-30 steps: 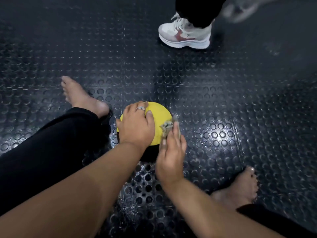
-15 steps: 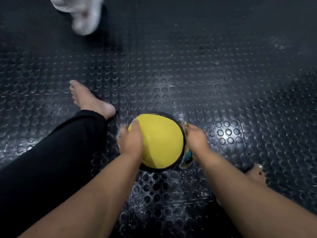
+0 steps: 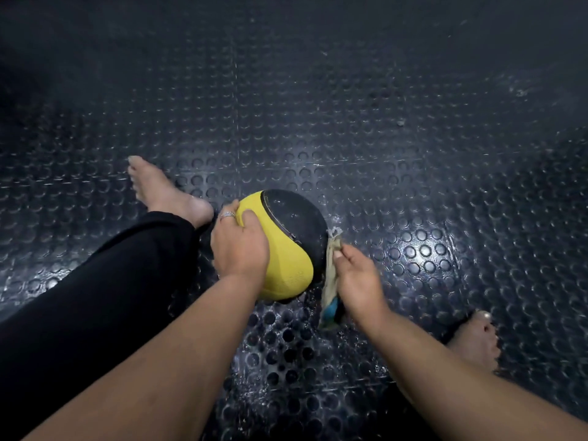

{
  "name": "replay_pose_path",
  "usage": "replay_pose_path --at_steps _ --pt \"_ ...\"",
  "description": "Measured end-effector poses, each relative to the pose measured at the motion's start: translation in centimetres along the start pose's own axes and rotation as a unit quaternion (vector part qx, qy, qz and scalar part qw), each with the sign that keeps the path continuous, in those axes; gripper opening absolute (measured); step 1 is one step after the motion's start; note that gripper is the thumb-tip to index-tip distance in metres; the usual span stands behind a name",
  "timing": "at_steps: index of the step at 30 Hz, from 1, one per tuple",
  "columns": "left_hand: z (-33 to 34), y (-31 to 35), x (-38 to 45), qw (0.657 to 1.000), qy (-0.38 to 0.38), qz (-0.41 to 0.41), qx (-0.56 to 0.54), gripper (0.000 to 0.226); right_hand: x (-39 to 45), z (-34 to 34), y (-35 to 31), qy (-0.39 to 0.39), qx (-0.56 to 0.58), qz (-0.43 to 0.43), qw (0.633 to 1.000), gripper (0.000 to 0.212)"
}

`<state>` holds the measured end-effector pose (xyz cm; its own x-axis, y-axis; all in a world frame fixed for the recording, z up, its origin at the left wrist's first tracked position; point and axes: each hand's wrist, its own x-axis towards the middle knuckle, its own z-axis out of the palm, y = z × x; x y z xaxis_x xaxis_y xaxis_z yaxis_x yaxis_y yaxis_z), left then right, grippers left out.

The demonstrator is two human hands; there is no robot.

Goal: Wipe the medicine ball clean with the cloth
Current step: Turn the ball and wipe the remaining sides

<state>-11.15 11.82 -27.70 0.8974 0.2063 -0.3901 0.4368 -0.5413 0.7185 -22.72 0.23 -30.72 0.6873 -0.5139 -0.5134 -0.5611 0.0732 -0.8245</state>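
A black rubber floor (image 3: 350, 122) with raised round studs fills the whole view, shining where light catches it right of centre. A leg in a black trouser (image 3: 95, 297) stretches from the near left toward the middle, ending in a bare left foot (image 3: 165, 192) that lies on the floor just left of the ball. A second bare foot (image 3: 474, 342) rests on the floor at the near right, well apart from the first.

The medicine ball (image 3: 283, 249) sits on the floor at the centre, between the two forearms. Its near-left half is yellow and its far-right half is black, with a curved seam dividing them.

The left hand (image 3: 240, 246) lies over the ball's left side, on the yellow part. Its fingers are spread and curved round the surface, the thumb lying across the yellow top, so the ball sits under and to the right of the palm. A ring (image 3: 227, 214) shows on one finger at the far edge of that hand.

The right hand (image 3: 358, 281) is at the ball's right side. Its fingers are closed round a pale cloth (image 3: 331, 275), pinching it against the palm; the cloth hangs between the hand and the black part of the ball and touches the ball's right edge. A blue patch shows at the cloth's near end, below the hand.
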Motion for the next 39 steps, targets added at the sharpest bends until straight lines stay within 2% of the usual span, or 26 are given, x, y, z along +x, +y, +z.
replay_pose_path --at_steps 2,5,8,11,13,15,17,19,20,22,25,28,30,31,33,36,38,39 --pt "0.2 -0.5 -0.3 1.000 0.011 0.017 0.014 0.043 -1.3 1.0 -0.8 0.025 -0.054 -0.129 0.990 0.038" --pt "0.5 -0.9 -0.6 0.995 0.002 0.083 0.055 0.045 -1.3 2.7 -2.8 0.036 -0.215 -0.353 0.910 0.042" --pt "0.6 -1.0 -0.3 0.992 -0.005 0.107 0.071 0.044 1.7 3.8 -5.0 0.023 -0.296 -0.405 0.865 0.041" --pt "0.6 -0.9 0.3 0.991 -0.009 0.109 0.073 0.041 5.6 4.7 -8.2 -0.054 -0.375 -0.367 0.850 0.039" --pt "0.9 -0.3 0.6 0.991 -0.013 0.106 0.087 0.041 8.4 4.7 -9.1 -0.091 -0.376 -0.311 0.868 0.037" --pt "1.3 0.5 0.4 0.989 -0.022 0.101 0.103 0.042 9.8 4.5 -9.5 -0.079 -0.332 -0.239 0.909 0.037" --pt "1.7 1.1 0.2 0.987 -0.027 0.097 0.122 0.041 9.3 4.1 -8.6 -0.006 -0.323 -0.197 0.926 0.036" --pt "1.7 1.4 0.5 0.987 -0.030 0.091 0.131 0.040 6.7 3.4 -6.3 0.089 -0.306 -0.243 0.916 0.039" --pt "1.6 1.4 0.8 0.987 -0.033 0.083 0.132 0.041 4.9 2.9 -5.0 0.103 -0.276 -0.275 0.915 0.041" --pt "1.4 1.3 1.3 0.987 -0.041 0.076 0.135 0.042 1.5 1.9 -2.3 0.084 -0.235 -0.308 0.918 0.043" --pt "1.6 0.8 0.5 0.981 -0.044 0.113 0.151 0.042 0.8 0.9 -0.6 0.082 -0.238 -0.313 0.916 0.045" --pt "1.7 0.3 -0.5 0.976 -0.037 0.137 0.162 0.043 2.8 1.4 -3.6 0.069 -0.266 -0.361 0.891 0.036" --pt "1.7 0.1 -0.7 0.975 -0.036 0.146 0.166 0.044 5.1 2.5 -7.0 0.009 -0.311 -0.379 0.871 0.026" --pt "1.7 0.0 -0.8 0.974 -0.037 0.148 0.168 0.045 6.5 3.0 -8.5 -0.031 -0.333 -0.368 0.868 0.025" --pt "1.7 0.1 -1.1 0.973 -0.042 0.145 0.172 0.045 9.0 3.7 -10.0 -0.076 -0.325 -0.300 0.894 0.025" --pt "2.0 0.5 -1.2 0.972 -0.042 0.146 0.176 0.044 11.3 3.2 -9.3 0.010 -0.302 -0.177 0.936 0.024" --pt "2.1 0.6 -1.2 0.972 -0.045 0.149 0.178 0.043 10.7 2.0 -8.0 0.074 -0.284 -0.088 0.952 0.034" --pt "2.1 0.5 -1.3 0.972 -0.046 0.149 0.177 0.042 10.0 1.4 -7.3 0.081 -0.257 -0.059 0.961 0.041"
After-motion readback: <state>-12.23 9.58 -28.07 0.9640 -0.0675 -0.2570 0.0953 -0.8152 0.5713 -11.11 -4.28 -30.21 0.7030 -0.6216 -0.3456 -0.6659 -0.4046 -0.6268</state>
